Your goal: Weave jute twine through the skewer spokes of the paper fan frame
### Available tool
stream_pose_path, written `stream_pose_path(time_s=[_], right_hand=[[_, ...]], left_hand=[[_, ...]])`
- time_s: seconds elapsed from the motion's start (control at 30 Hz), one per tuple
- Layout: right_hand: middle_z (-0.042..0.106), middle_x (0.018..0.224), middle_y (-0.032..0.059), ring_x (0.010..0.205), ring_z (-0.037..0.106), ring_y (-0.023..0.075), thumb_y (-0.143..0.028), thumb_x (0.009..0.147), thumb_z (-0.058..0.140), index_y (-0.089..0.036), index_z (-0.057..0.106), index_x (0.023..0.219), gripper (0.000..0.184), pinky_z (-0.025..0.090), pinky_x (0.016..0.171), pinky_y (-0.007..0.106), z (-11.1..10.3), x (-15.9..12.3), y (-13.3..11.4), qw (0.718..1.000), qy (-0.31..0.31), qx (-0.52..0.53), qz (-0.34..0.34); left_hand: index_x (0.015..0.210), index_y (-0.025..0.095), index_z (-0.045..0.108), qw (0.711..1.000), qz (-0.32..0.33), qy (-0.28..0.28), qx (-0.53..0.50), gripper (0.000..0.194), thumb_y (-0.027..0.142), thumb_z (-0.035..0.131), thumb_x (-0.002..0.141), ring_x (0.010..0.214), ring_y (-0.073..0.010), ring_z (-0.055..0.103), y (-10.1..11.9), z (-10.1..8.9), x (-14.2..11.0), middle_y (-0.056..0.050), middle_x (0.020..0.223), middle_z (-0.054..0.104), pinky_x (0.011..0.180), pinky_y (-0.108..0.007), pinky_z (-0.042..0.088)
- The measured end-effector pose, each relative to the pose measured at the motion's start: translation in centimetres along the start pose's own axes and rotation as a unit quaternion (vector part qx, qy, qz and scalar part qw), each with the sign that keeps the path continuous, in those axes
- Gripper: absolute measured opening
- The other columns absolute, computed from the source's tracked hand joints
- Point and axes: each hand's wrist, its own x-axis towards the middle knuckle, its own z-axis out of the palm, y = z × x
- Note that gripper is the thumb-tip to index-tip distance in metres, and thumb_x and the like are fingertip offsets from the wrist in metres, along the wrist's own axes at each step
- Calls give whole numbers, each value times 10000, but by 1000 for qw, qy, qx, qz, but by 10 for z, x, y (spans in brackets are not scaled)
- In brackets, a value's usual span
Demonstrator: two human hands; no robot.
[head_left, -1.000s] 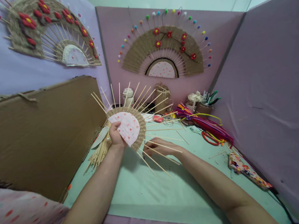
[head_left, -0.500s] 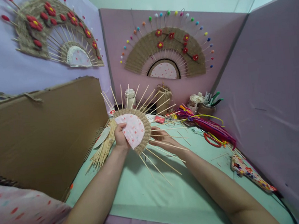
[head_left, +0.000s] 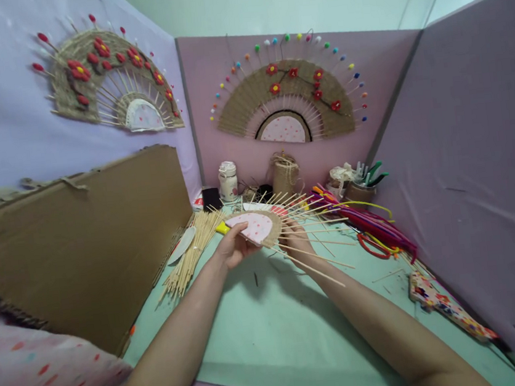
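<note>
A half-made fan (head_left: 257,225) is tilted almost flat over the green table (head_left: 273,333). It has a pink dotted half-disc, a rim of jute twine and thin wooden skewers (head_left: 313,255) fanning out to the right. My left hand (head_left: 231,250) grips its near left edge, fingers curled under the disc. My right hand (head_left: 295,233) is under the skewers on the right side, fingers partly hidden by the fan and seemingly holding it.
A bundle of loose skewers (head_left: 189,258) lies left of the fan beside a leaning cardboard sheet (head_left: 81,238). A white jar (head_left: 227,181), a jute spool (head_left: 286,174), coloured pipe cleaners (head_left: 363,221) and a pot of tools (head_left: 359,189) stand behind. Finished fans (head_left: 288,99) hang on the walls.
The fan has tipped from upright, facing me, to almost flat and lower. My right hand has moved up from the table to under its skewers. The view has risen.
</note>
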Motion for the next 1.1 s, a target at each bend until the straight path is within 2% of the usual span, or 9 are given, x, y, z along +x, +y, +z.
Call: stream_pose_path(time_s=[0.13, 0.23, 0.3, 0.4, 0.5, 0.7, 0.77, 0.97, 1.1], right_hand=[[379, 503, -90, 385, 258, 33, -307, 639, 647, -208, 525, 808, 231, 181, 369, 159, -2, 1, -3, 999, -31, 26, -1], [283, 463, -105, 373, 195, 31, -333, 635, 656, -197, 510, 740, 225, 141, 357, 162, -1, 1, -8, 998, -40, 47, -6], [274, 460, -109, 370, 176, 28, -361, 629, 677, -198, 522, 746, 254, 129, 353, 164, 1, 0, -10, 998, -39, 45, -15], [289, 457, -107, 369, 185, 27, -390, 641, 690, -195, 548, 757, 268, 145, 356, 165, 1, -2, -9, 998, -54, 18, -30], [366, 467, -87, 375, 253, 31, -415, 650, 691, -186, 544, 713, 279, 192, 368, 170, 1, -2, -7, 997, -58, -3, -49], [531, 575, -38, 441, 441, 71, -435, 637, 699, -187, 540, 704, 302, 357, 433, 207, 3, -6, -9, 997, -53, -9, -62], [546, 597, -37, 447, 447, 72, -434, 635, 703, -194, 538, 728, 305, 368, 444, 213, 4, -7, -9, 997, -47, -10, -65], [461, 523, -75, 406, 379, 58, -438, 597, 725, -218, 505, 772, 356, 236, 392, 181, 3, -3, -6, 997, -35, -14, -71], [507, 575, -55, 427, 370, 55, -452, 615, 708, -203, 510, 739, 342, 250, 408, 192, 2, -4, -8, 997, -44, -39, -58]], left_hand=[[1110, 119, 569, 999, 30, 13, -23, 360, 132, 583, 751, 791, -170, 666, 1, -7, 5, -89, 911, 706, 729, -274, 527], [1153, 127, 545, 996, 77, 20, -34, 424, 112, 613, 735, 824, -179, 665, -2, -8, 11, -92, 944, 702, 812, -313, 508], [1174, 121, 529, 994, 92, 17, -61, 435, 119, 608, 746, 865, -193, 660, -7, -6, 13, -105, 965, 698, 852, -344, 494], [1172, 87, 522, 989, 84, 16, -118, 391, 125, 559, 785, 874, -192, 660, -17, 0, 10, -113, 912, 707, 886, -343, 477], [1145, 74, 534, 989, 41, 5, -139, 360, 92, 512, 786, 809, -198, 674, -25, 5, 4, -103, 810, 716, 885, -367, 476], [1050, 55, 582, 981, -43, -140, -125, 341, 156, 504, 734, 861, -293, 658, -27, 1, -7, -163, 861, 703, 837, -502, 471], [1024, 61, 592, 981, -41, -150, -117, 331, 187, 510, 730, 850, -304, 658, -25, 0, -9, -168, 883, 699, 800, -509, 484], [1042, 59, 591, 985, 10, -139, -104, 414, 109, 503, 641, 863, -285, 655, -24, -3, -6, -147, 856, 704, 846, -472, 466], [1025, 55, 601, 988, 30, -124, -87, 419, 74, 494, 620, 888, -275, 650, -21, -7, -3, -135, 858, 705, 882, -443, 452]])
